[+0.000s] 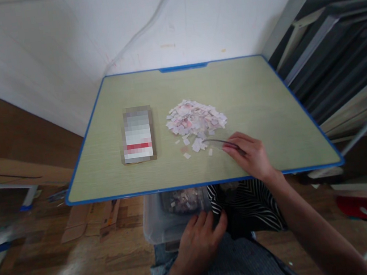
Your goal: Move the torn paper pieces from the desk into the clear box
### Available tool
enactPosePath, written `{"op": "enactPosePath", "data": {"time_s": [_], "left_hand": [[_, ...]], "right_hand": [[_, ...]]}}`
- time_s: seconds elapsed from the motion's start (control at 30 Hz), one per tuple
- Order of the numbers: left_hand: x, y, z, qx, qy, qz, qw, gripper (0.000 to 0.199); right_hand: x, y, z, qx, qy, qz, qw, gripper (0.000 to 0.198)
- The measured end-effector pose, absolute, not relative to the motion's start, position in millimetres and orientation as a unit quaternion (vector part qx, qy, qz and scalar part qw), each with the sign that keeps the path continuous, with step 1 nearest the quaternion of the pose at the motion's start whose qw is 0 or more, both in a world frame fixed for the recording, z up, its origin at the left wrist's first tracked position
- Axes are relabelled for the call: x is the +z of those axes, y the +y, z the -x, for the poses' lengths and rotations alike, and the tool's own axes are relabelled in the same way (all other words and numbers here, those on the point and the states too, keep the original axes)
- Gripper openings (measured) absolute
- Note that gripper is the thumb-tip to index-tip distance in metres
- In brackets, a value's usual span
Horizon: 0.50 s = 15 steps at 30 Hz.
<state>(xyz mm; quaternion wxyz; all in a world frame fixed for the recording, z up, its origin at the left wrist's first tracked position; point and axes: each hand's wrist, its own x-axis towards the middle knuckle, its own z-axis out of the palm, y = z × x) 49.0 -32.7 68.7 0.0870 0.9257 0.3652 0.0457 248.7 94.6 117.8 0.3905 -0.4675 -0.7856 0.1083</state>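
My right hand (248, 153) is closed around a pair of slim dark tweezers (219, 141) above the front right of the table. The tips reach the near edge of a heap of small pale paper pieces (194, 117), beside a little cluster of white pieces (198, 144). A few loose pieces lie in front of the heap. Below the table edge, my left hand (199, 237) rests in my lap with its fingers loosely apart. It is close to a clear plastic bin (154, 236) and a black-and-white striped cloth (263, 203); no held object shows in it.
A pixelated rectangular item (137, 134) lies on the left of the blue-edged table (108, 183). Dark flat panels (333, 41) lean at the right. Behind stands a white wall with a cable (151, 20). Cardboard (86, 220) lies on the wooden floor.
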Motion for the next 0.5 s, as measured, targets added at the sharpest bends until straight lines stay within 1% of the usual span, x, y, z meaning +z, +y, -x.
{"op": "enactPosePath", "data": {"time_s": [0.13, 0.27, 0.3, 0.4, 0.5], "left_hand": [[69.4, -32.4, -49.4, 0.041, 0.367, -0.925, 0.085, 0.044], [70.1, -31.7, -50.1, 0.038, 0.367, -0.925, 0.09, 0.042], [70.2, -31.6, -50.2, 0.039, 0.366, -0.926, 0.089, 0.041], [70.5, -31.4, -50.2, 0.04, 0.365, -0.926, 0.088, 0.041], [71.2, -31.4, -50.1, 0.041, 0.368, -0.925, 0.09, 0.04]], "right_hand": [[118.6, 95.3, -244.8, 0.11, -0.815, 0.456, 0.341, 0.016], [119.0, 94.1, -245.8, 0.082, -0.769, 0.493, 0.398, 0.016], [119.1, 93.9, -246.3, 0.087, -0.769, 0.493, 0.397, 0.015], [119.2, 93.6, -246.7, 0.119, -0.797, 0.471, 0.359, 0.017], [119.3, 93.9, -246.7, 0.11, -0.789, 0.477, 0.371, 0.016]]}}
